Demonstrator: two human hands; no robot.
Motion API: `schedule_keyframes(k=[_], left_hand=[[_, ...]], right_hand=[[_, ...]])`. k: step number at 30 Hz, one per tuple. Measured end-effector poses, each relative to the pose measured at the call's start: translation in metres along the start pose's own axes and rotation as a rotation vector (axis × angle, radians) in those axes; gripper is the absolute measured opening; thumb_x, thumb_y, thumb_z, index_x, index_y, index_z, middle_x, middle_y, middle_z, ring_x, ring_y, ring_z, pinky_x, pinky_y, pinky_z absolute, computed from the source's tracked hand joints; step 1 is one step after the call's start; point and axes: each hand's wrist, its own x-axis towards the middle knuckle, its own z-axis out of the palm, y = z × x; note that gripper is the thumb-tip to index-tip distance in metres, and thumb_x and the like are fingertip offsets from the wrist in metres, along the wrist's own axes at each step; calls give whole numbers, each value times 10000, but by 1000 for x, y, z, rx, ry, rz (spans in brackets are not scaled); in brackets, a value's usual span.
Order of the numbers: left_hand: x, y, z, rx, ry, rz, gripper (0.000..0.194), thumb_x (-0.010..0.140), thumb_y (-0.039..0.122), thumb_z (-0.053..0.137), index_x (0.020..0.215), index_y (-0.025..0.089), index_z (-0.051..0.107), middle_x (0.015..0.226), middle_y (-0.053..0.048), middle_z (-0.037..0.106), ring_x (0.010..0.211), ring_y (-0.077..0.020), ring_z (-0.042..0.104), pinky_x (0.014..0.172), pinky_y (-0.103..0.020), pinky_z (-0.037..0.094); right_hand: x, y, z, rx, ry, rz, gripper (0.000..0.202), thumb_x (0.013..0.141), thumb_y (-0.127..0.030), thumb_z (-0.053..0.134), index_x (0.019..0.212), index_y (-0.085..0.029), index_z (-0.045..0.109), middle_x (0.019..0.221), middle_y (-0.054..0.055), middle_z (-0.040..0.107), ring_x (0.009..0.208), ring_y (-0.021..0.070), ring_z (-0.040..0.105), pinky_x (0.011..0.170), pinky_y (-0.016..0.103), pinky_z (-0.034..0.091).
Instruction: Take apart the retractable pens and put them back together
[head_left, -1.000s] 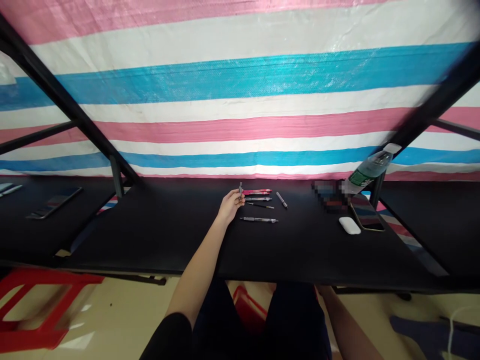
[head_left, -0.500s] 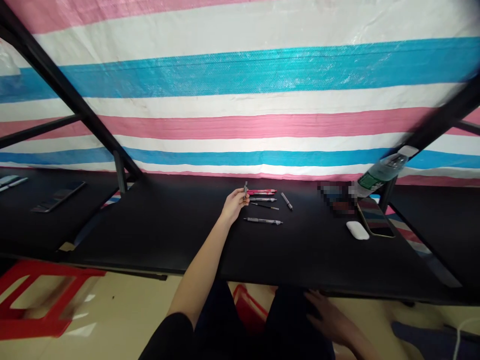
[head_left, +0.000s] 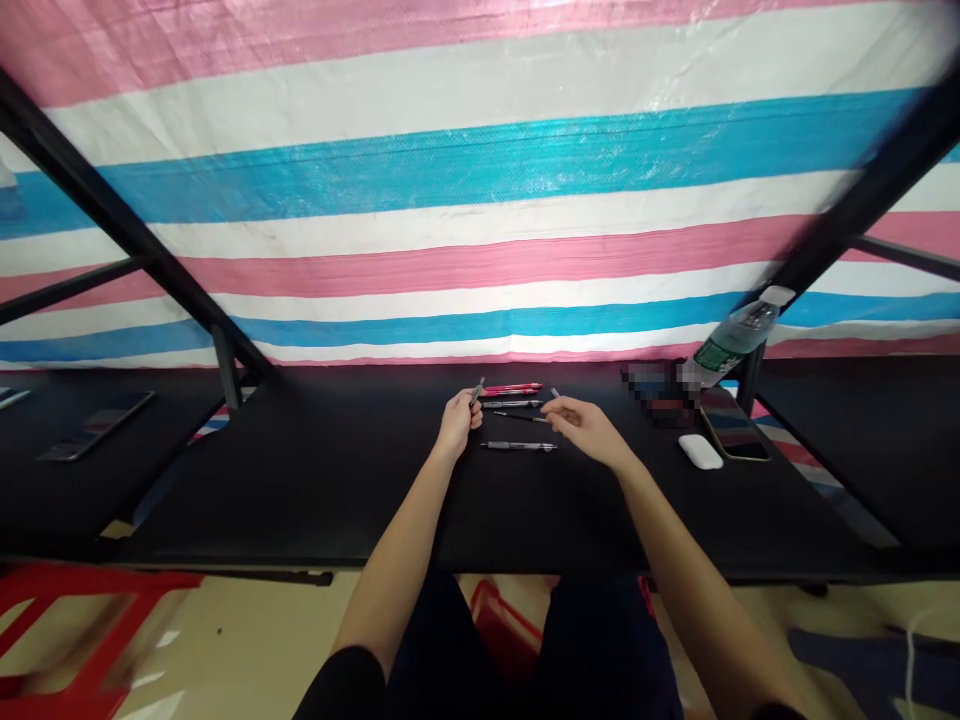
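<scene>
My left hand (head_left: 456,425) is closed in a pinch on a short grey pen part (head_left: 478,390), raised just above the desk. My right hand (head_left: 581,428) lies low over the desk with its fingers bent round a grey pen barrel (head_left: 555,392); only the barrel's far end shows. A thin black refill (head_left: 519,415) lies between the hands, its right end close to my right fingertips. Behind it are a grey pen (head_left: 512,404) and red pens (head_left: 512,390). Nearer me lies another grey pen (head_left: 519,446).
On the right of the black desk (head_left: 315,490) are a white earphone case (head_left: 700,452), a phone (head_left: 735,425), a tilted water bottle (head_left: 733,345) and a blurred item. Another phone (head_left: 97,427) lies on the left desk. A striped sheet (head_left: 480,240) hangs behind; a red stool (head_left: 82,640) stands lower left.
My right hand has come up from my lap to the barrel on the desk. The left hand still holds its pen part. The view has shifted slightly.
</scene>
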Motion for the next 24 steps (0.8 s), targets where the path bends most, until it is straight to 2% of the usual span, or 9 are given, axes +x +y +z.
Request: schedule_keyframes(k=[3,6,10,14,19,21,24], left_hand=[[0,1,-1,22,9,9,153,815,268,547,786,129,602,506,92,262,378,-28,206,403,-189,128],[-1,2,-1,39,19,8,147,811,252,519,734,139,574,496,97,226,374,-29,176,396,-186,113],[-4,5,2,53,66,-3,166,815,252,501,697,147,550,494,99,204,377,-32,149,390,-188,103],[-6,6,4,56,55,-1,205,836,306,519,701,153,540,498,100,202,382,-35,156,389,-190,109],[-4,5,3,63,52,-5,248,846,358,549,715,147,552,502,104,208,385,-32,165,385,-189,126],[-4,4,4,68,38,-9,222,826,346,585,738,144,563,512,95,262,391,-30,215,385,-184,147],[-4,4,4,64,32,-3,195,782,318,652,771,150,553,567,58,417,437,-45,361,399,-183,232]], right_hand=[[29,27,16,-126,156,-27,232,778,-407,571,771,-188,648,713,46,632,629,178,555,637,328,472],[35,46,25,-247,257,-111,201,788,-374,563,718,-200,635,656,24,556,601,174,514,705,369,497],[29,60,30,-337,204,-226,111,788,-302,582,765,-214,645,691,10,528,671,181,546,903,454,484],[26,65,31,-382,113,-227,85,781,-268,599,813,-208,650,794,43,549,803,218,583,834,443,517],[27,66,32,-424,78,-207,68,783,-238,586,780,-204,644,843,67,558,838,233,581,807,439,518],[27,65,33,-412,72,-220,81,785,-237,572,751,-203,637,854,73,568,857,237,579,823,446,510],[26,61,34,-331,80,-215,114,801,-274,562,742,-209,635,839,60,598,817,216,578,799,422,510]])
